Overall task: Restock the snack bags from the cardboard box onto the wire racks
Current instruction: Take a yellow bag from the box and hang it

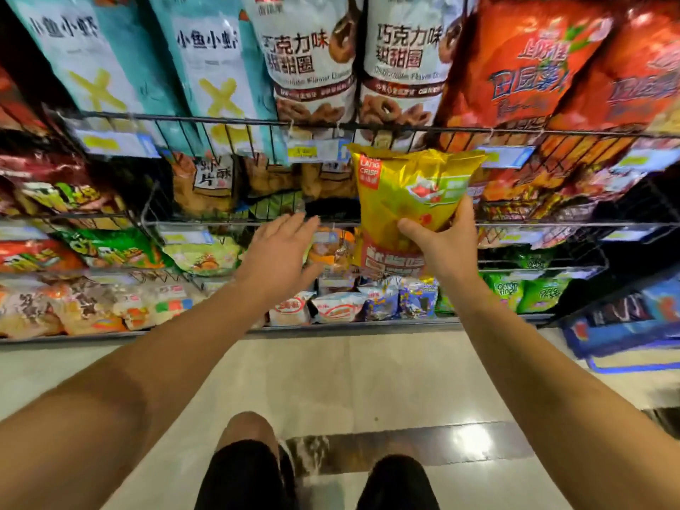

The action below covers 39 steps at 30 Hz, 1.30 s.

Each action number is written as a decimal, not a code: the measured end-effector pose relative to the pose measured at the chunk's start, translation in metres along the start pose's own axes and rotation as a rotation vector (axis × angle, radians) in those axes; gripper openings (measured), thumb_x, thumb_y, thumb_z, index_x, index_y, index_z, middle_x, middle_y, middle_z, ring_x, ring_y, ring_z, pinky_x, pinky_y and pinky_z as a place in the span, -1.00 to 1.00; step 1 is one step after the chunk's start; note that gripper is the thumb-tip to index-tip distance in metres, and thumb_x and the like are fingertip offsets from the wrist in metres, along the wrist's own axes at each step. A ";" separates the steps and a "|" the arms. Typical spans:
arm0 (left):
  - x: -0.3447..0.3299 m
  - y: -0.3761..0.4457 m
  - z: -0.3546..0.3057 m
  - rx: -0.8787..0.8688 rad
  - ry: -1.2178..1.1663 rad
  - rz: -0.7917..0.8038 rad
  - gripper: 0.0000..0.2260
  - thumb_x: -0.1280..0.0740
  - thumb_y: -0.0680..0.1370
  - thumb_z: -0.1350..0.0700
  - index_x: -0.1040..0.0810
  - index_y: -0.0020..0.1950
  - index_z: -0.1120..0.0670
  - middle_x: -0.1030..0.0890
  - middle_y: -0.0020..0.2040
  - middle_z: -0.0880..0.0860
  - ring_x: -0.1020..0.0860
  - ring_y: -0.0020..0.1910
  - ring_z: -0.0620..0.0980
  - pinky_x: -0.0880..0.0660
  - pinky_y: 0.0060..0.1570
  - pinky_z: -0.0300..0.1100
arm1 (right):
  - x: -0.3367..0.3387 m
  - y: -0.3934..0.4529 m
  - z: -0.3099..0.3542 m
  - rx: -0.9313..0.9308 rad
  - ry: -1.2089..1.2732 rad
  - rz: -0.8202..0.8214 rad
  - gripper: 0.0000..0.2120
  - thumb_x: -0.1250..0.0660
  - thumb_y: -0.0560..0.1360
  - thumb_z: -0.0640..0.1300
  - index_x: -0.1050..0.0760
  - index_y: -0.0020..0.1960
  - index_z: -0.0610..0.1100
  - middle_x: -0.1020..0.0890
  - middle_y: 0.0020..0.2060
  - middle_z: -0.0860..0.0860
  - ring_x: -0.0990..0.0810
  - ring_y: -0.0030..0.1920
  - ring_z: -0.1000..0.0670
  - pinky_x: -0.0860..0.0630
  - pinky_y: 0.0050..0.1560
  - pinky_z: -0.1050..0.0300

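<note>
One yellow snack bag (pixel 412 200) is in my right hand (pixel 441 248). My thumb lies across its front and my fingers curl round its right side, so I hold it low down and its top points up at the wire racks (pixel 331 222). I think I hold it this way so the top can slide in first. The bag is in the air, in front of the middle rack, near a dark gap (pixel 331 207) where few bags show. I guess that gap is where it should go.

My left hand (pixel 283 248) holds nothing. Its fingers are spread and reach toward the same rack, just left of the bag. Maybe it is there to push other bags aside, but I cannot be sure.

I cannot see the cardboard box at all. The bags at the sides are blurry. The price tags (pixel 305 152) are too fuzzy to read. My right fingers are mostly hidden behind the bag.
</note>
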<state>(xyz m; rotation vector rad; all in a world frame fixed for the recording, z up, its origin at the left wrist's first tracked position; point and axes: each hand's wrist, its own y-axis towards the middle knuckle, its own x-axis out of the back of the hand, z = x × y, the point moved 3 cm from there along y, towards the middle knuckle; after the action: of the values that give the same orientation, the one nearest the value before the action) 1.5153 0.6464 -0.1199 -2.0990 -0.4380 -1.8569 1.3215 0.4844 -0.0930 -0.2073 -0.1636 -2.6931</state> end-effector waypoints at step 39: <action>-0.164 0.142 -0.024 -0.057 0.415 -0.614 -0.26 -0.25 0.38 -0.38 -0.34 0.39 0.07 -0.50 0.20 0.11 -0.46 0.15 0.22 -0.23 0.24 0.24 | 0.010 0.154 -0.138 0.347 -0.197 0.159 -0.46 -0.41 0.57 -0.22 -0.24 0.44 -0.10 -0.46 0.26 0.07 -0.42 0.28 0.09 -0.38 0.10 0.50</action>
<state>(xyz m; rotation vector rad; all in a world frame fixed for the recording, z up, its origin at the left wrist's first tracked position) 1.5341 0.5029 -0.2839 -1.6430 -1.0098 -2.5860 1.3624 0.3216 -0.2141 -0.3602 -0.6386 -2.4349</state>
